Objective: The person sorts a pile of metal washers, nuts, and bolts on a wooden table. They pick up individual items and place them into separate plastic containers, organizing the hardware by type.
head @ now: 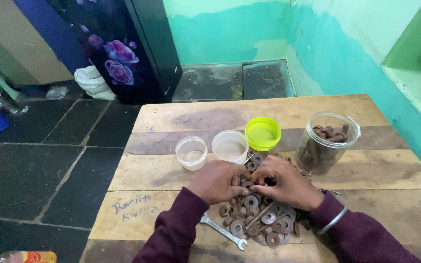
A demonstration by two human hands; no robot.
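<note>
A heap of rusty brown metal washers and nuts [257,219] lies on the near middle of the worn wooden plank table [376,170], spread from under the hands toward the near edge; the pieces are round, flat, holed rings, dark with rust, and among them a long rusty bolt [259,216] lies slantwise, its long axis running from lower left up to the right. The left hand [216,181] and the right hand [284,181] meet over the far end of the heap, fingers curled inward and pinching together on a small rusty piece [247,184] between them; what exactly it is cannot be told. Both arms wear dark maroon sleeves, and a silver bangle [333,221] circles the right wrist. A silver open-ended spanner [222,231] lies at the heap's left, pointing diagonally toward the near edge. Beyond the hands stand two small clear plastic cups [191,152], seemingly empty, and a lime-green lid [262,133]. To the right stands a clear plastic jar [327,143] holding rusty bolts.
</note>
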